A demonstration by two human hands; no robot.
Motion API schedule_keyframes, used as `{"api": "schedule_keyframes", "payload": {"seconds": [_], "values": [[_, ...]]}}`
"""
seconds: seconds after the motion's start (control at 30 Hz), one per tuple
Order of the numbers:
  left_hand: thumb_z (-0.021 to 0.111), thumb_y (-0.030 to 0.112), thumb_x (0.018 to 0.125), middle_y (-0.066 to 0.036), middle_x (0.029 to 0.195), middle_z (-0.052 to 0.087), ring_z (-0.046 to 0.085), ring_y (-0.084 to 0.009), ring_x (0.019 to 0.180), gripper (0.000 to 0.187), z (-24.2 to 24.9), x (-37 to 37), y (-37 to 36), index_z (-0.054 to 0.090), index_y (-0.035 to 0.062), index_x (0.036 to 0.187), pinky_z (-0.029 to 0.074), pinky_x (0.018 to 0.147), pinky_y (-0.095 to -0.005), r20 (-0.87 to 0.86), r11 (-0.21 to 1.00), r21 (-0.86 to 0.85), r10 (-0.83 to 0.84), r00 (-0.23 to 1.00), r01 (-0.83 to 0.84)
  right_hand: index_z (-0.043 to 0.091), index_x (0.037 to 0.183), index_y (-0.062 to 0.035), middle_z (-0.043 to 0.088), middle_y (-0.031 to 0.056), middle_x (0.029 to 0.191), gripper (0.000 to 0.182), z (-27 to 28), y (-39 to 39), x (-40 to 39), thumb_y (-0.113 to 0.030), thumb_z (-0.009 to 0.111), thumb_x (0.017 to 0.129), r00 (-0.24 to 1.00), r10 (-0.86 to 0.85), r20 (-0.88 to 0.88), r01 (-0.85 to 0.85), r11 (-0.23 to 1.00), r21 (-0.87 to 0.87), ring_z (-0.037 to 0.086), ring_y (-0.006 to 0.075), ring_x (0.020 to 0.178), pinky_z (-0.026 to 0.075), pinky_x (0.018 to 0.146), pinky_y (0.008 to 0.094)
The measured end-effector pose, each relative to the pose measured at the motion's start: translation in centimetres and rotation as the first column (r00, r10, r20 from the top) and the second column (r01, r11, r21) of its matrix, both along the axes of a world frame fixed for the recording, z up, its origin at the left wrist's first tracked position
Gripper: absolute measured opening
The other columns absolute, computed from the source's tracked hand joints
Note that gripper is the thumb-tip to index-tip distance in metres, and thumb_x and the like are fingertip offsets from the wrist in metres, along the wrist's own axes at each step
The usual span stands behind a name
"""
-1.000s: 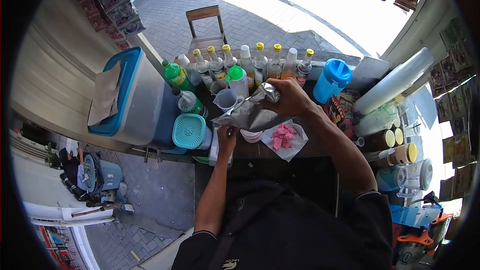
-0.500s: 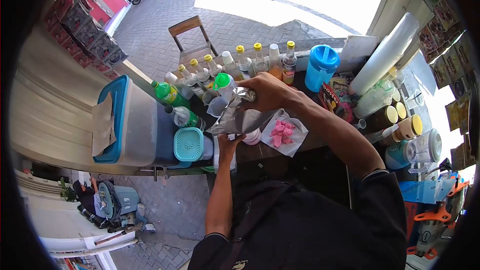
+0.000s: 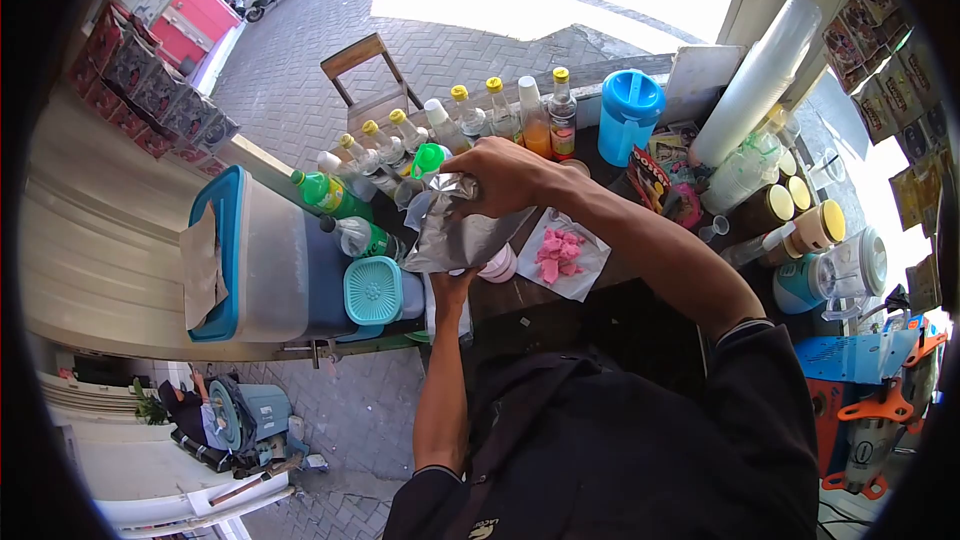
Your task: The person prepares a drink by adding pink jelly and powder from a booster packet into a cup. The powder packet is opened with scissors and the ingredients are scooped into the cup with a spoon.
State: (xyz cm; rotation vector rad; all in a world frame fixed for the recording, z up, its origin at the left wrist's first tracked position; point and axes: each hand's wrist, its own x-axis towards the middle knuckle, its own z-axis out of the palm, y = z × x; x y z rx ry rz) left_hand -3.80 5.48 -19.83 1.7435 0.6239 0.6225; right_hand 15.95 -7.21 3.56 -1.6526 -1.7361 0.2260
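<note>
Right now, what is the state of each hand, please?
Left hand: at the silver foil pouch's lower edge, fingers mostly hidden; open or closed cannot be told.
Right hand: closed, holding the pouch.

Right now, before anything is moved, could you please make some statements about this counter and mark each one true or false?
1. The right hand grips the silver bag. True.
2. The left hand is holding a green bottle. False: it is at the lower edge of the silver bag.
3. The blue pitcher stands to the right of the row of bottles. True.
4. The pink pieces lie inside the blue pitcher. False: they lie on a white sheet.
5. The wooden chair is on the far side of the row of bottles. True.
</note>
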Motion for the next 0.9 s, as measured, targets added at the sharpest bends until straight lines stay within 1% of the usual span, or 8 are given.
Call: {"api": "schedule_keyframes", "payload": {"seconds": [0.17,0.3,0.37,0.47,0.6,0.67,0.8,0.9], "values": [[0.089,0.014,0.060,-0.014,0.124,0.057,0.055,-0.0254,0.110,0.071,0.6,0.1,0.3,0.056,-0.0048,0.120,0.042,0.095,-0.0361,-0.006,0.988,0.157,0.009,1.000,-0.007,0.065,0.109,-0.0003,0.068,0.0192,0.082,0.049,0.5,0.1,0.1,-0.022,0.079,0.066,1.000,0.018,0.014,-0.018,1.000,0.011,0.066,0.0360,0.077,0.051,0.068,0.0414],[0.087,0.017,0.063,-0.014,0.120,0.060,0.055,-0.0258,0.110,0.062,-0.1,0.3,0.4,0.060,-0.0054,0.114,0.042,0.095,-0.0365,0.080,0.993,0.105,0.035,0.996,-0.043,0.064,0.111,-0.0002,0.067,0.0197,0.081,0.051,0.7,0.1,0.0,-0.023,0.079,0.067,0.999,0.025,0.024,-0.025,0.999,0.033,0.066,0.0360,0.077,0.050,0.067,0.0421],[0.085,0.017,0.067,-0.014,0.116,0.063,0.056,-0.0260,0.108,0.051,-0.4,0.3,0.8,0.064,-0.0042,0.109,0.042,0.094,-0.0360,-0.082,0.958,0.288,0.013,0.997,0.011,0.064,0.111,-0.0002,0.067,0.0197,0.081,0.051,0.9,0.1,0.1,-0.022,0.079,0.067,0.999,0.021,0.039,-0.022,1.000,0.019,0.066,0.0361,0.077,0.050,0.067,0.0420],[0.083,0.016,0.070,-0.014,0.113,0.065,0.058,-0.0254,0.106,0.043,1.3,0.2,0.0,0.067,-0.0031,0.104,0.042,0.094,-0.0350,-0.045,0.988,0.145,-0.040,0.998,0.046,0.064,0.111,-0.0003,0.067,0.0198,0.080,0.051,0.6,-0.1,0.0,-0.022,0.079,0.067,0.999,0.011,0.044,-0.012,1.000,0.004,0.066,0.0361,0.076,0.050,0.067,0.0419],[0.081,0.014,0.072,-0.015,0.114,0.064,0.058,-0.0256,0.105,0.041,1.5,-0.1,0.6,0.066,-0.0031,0.107,0.042,0.093,-0.0344,-0.133,0.978,0.148,-0.128,0.983,0.147,0.064,0.112,-0.0006,0.068,0.0192,0.080,0.051,-0.3,-0.2,0.3,-0.021,0.078,0.067,0.999,-0.013,0.031,0.013,1.000,0.004,0.066,0.0353,0.075,0.050,0.066,0.0418],[0.080,0.012,0.074,-0.015,0.112,0.065,0.059,-0.0247,0.104,0.039,0.8,0.0,0.7,0.066,-0.0041,0.106,0.043,0.093,-0.0346,-0.041,0.988,0.075,-0.132,0.990,0.134,0.064,0.112,-0.0008,0.068,0.0192,0.080,0.051,-0.6,-0.2,0.3,-0.021,0.078,0.067,1.000,-0.012,0.026,0.012,1.000,0.017,0.066,0.0353,0.074,0.050,0.066,0.0419],[0.079,0.012,0.075,-0.015,0.109,0.065,0.059,-0.0231,0.103,0.039,-1.3,0.3,1.2,0.065,-0.0045,0.107,0.043,0.092,-0.0348,0.038,0.993,0.099,-0.065,0.997,0.061,0.064,0.112,-0.0019,0.067,0.0191,0.080,0.050,-0.1,-0.4,0.3,-0.021,0.078,0.068,1.000,-0.005,0.029,0.004,1.000,0.022,0.065,0.0356,0.074,0.050,0.066,0.0422],[0.079,0.011,0.076,-0.015,0.109,0.065,0.059,-0.0222,0.102,0.038,-2.1,0.0,1.8,0.065,-0.0055,0.107,0.044,0.090,-0.0346,-0.060,0.961,0.263,-0.076,0.995,0.089,0.065,0.110,-0.0029,0.067,0.0186,0.079,0.047,0.4,-0.3,0.1,-0.021,0.078,0.068,0.999,0.010,0.044,-0.010,1.000,0.003,0.065,0.0358,0.074,0.049,0.067,0.0425]]}}
